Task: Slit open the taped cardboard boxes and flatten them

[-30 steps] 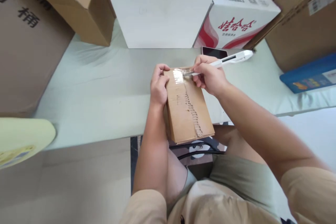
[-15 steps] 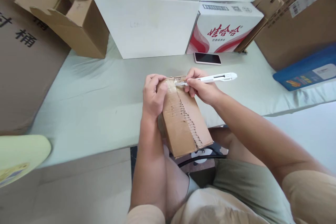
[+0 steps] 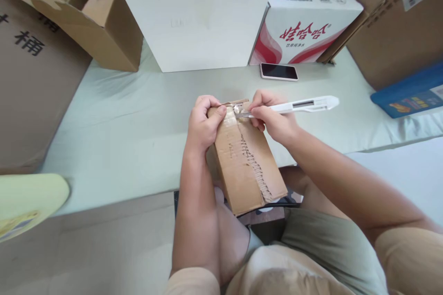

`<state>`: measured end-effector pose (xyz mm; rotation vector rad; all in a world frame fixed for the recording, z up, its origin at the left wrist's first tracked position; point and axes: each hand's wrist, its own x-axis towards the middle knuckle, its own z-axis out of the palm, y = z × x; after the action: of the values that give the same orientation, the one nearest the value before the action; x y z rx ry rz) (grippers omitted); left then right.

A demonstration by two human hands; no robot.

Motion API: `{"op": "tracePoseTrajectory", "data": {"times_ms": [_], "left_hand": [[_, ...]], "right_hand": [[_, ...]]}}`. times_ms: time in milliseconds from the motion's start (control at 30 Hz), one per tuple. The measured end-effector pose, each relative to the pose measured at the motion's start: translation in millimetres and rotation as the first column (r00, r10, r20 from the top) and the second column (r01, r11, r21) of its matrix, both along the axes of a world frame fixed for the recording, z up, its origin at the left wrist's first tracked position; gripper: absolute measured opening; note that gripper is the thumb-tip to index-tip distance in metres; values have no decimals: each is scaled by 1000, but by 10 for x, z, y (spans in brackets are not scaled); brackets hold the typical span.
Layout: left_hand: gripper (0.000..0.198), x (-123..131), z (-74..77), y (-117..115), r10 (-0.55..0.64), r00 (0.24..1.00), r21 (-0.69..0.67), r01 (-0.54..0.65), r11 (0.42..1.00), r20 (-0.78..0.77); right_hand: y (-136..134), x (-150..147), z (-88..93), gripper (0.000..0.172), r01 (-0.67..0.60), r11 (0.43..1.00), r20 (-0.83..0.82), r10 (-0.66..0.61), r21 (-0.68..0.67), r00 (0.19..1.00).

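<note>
A small brown cardboard box (image 3: pixel 246 166) lies tilted over the table's near edge, its top seam torn ragged and clear tape at the far end. My left hand (image 3: pixel 202 122) is wrapped round the box's far left corner. My right hand (image 3: pixel 273 117) is closed on a white utility knife (image 3: pixel 301 105). The knife's blade tip rests on the taped far end of the seam, close to my left fingers.
A phone (image 3: pixel 278 71) lies face up beyond the box. White cartons (image 3: pixel 197 23), a red-and-white printed carton (image 3: pixel 304 27) and brown boxes (image 3: pixel 398 27) line the back of the pale green table (image 3: pixel 131 129). An open brown box (image 3: pixel 86 18) stands at back left, a blue packet (image 3: pixel 410 97) at right.
The knife tip has stayed at the taped far end of the seam while both hands and the box shifted slightly toward me. The view tilted, bringing the phone into sight.
</note>
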<state>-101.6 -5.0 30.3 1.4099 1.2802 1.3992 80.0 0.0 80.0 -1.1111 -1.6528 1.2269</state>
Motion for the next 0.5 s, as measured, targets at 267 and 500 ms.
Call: {"op": "tracePoseTrajectory", "data": {"times_ms": [267, 500], "left_hand": [[12, 14, -43, 13, 7, 994, -4, -6, 1000, 106], [10, 77, -62, 28, 23, 988, -10, -22, 1000, 150]], "right_hand": [[25, -5, 60, 5, -136, 984, 238, 105, 119, 965], [-186, 117, 101, 12, -206, 973, 162, 188, 100, 969]]}}
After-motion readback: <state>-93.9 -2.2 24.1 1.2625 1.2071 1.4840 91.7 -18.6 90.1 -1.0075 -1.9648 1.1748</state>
